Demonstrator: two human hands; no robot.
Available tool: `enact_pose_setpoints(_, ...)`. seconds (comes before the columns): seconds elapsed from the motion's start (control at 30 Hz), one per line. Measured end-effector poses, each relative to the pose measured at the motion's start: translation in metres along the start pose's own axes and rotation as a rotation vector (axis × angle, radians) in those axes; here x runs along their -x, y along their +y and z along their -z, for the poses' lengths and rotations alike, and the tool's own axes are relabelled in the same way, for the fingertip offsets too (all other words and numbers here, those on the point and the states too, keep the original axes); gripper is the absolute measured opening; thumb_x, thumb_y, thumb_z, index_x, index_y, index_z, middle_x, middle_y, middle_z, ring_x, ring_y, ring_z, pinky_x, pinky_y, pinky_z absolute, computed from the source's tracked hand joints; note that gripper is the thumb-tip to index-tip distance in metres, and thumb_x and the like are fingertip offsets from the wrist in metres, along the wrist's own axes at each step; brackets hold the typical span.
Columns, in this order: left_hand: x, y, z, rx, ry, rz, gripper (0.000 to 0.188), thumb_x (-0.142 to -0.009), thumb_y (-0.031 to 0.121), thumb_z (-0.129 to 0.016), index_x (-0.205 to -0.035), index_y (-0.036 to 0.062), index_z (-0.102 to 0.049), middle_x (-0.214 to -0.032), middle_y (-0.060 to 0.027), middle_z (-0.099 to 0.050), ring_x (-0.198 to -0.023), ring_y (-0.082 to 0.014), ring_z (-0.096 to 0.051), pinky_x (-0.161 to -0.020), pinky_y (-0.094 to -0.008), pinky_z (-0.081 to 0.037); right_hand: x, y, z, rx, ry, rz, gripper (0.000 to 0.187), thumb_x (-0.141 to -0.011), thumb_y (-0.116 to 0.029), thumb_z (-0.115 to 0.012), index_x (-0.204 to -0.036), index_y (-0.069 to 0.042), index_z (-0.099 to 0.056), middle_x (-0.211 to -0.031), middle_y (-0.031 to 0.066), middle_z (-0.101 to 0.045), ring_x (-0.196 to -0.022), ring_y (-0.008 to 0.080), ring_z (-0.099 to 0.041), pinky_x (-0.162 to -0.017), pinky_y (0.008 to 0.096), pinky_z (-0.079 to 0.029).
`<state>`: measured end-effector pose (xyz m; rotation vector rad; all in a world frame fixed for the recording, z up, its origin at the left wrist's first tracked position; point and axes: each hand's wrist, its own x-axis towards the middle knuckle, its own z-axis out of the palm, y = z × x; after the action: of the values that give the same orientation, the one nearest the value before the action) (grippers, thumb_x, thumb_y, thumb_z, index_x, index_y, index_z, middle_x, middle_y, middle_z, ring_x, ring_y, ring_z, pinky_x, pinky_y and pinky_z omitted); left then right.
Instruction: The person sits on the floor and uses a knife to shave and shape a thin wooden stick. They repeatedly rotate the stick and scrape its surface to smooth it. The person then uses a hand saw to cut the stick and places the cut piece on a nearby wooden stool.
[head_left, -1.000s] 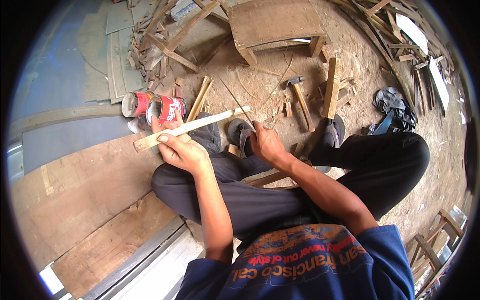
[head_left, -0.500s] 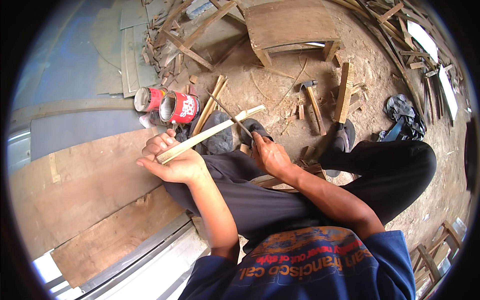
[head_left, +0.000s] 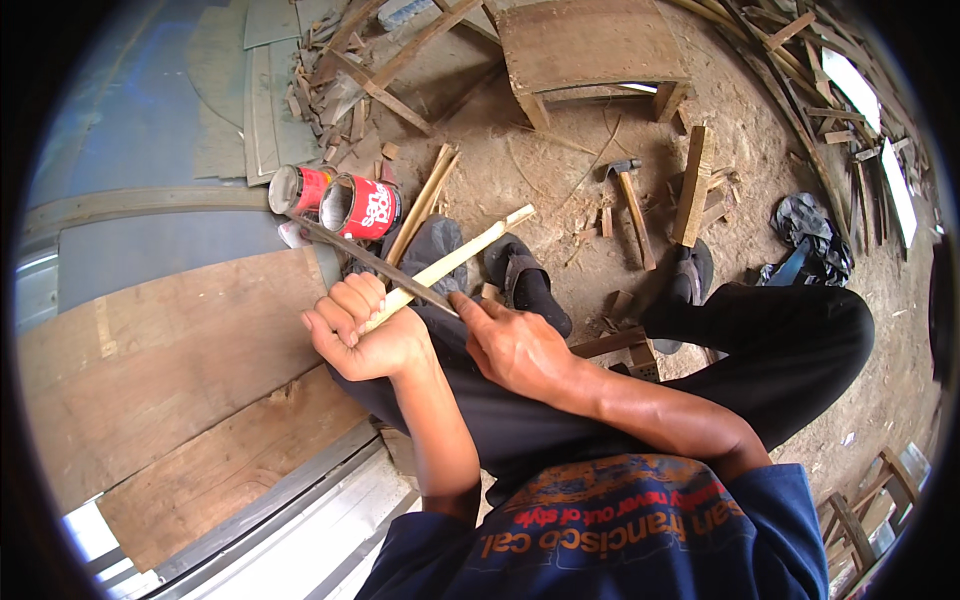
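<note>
one left hand (head_left: 375, 330), one right hand (head_left: 520, 350), one pale stick (head_left: 475, 248), one long slim tool (head_left: 372, 261), two red cans (head_left: 372, 208), one hammer (head_left: 634, 215), one stool (head_left: 595, 45), one thick beam (head_left: 692, 190), two shoes (head_left: 704, 266), two forearms (head_left: 660, 410), one shirt (head_left: 640, 540), two boards (head_left: 190, 350) at lower left, two white panels (head_left: 852, 88) at upper right

Dusty brown floor (head_left: 755, 130), low wooden bench (head_left: 592, 45), blue-grey panel (head_left: 170, 245) at left

We are seeing orange-and-red lettering (head_left: 612, 525) on a dark-blue cloth shirt (head_left: 430, 562), white lettering (head_left: 378, 205) on a red cylindrical can (head_left: 362, 210).
</note>
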<state>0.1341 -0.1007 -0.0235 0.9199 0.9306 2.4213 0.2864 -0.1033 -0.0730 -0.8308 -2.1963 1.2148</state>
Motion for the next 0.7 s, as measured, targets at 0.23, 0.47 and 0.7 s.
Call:
enact_pose_setpoints(0.23,-0.001,-0.002,-0.001,-0.028,0.024,-0.003,0.044,-0.098,0.028,-0.040,-0.057,0.0191,-0.026,-0.050,0.0041,-0.022,-0.048,-0.0102,-0.017,-0.050,-0.0276,-0.019,-0.001,-0.009,0.012,0.040,-0.084,-0.024,0.049,-0.084,-0.010,-0.060,-0.130,0.000,-0.048,-0.097,0.0216,-0.063,-0.075,0.0400,-0.066,-0.065,0.0462,-0.055)
enact_pose_setpoints(0.47,-0.003,-0.004,-0.007,-0.098,0.121,-0.033,0.043,-0.097,0.027,-0.039,-0.056,0.0189,-0.025,-0.050,0.0036,-0.022,-0.047,-0.0101,-0.018,-0.049,-0.0266,-0.021,-0.001,-0.002,0.008,0.023,-0.070,-0.009,0.050,-0.084,-0.009,-0.060,-0.131,0.001,-0.047,-0.099,0.0238,-0.064,-0.074,0.0413,-0.065,-0.064,0.0476,-0.055)
enact_pose_setpoints(0.7,-0.006,-0.005,-0.010,-0.146,0.148,-0.055,0.043,-0.097,0.028,-0.039,-0.057,0.0192,-0.025,-0.050,0.0042,-0.022,-0.047,-0.0097,-0.019,-0.050,-0.0265,-0.021,-0.003,0.014,0.003,0.043,-0.055,-0.073,0.048,-0.084,-0.009,-0.060,-0.130,0.000,-0.048,-0.099,0.0250,-0.065,-0.075,0.0418,-0.065,-0.065,0.0483,-0.055)
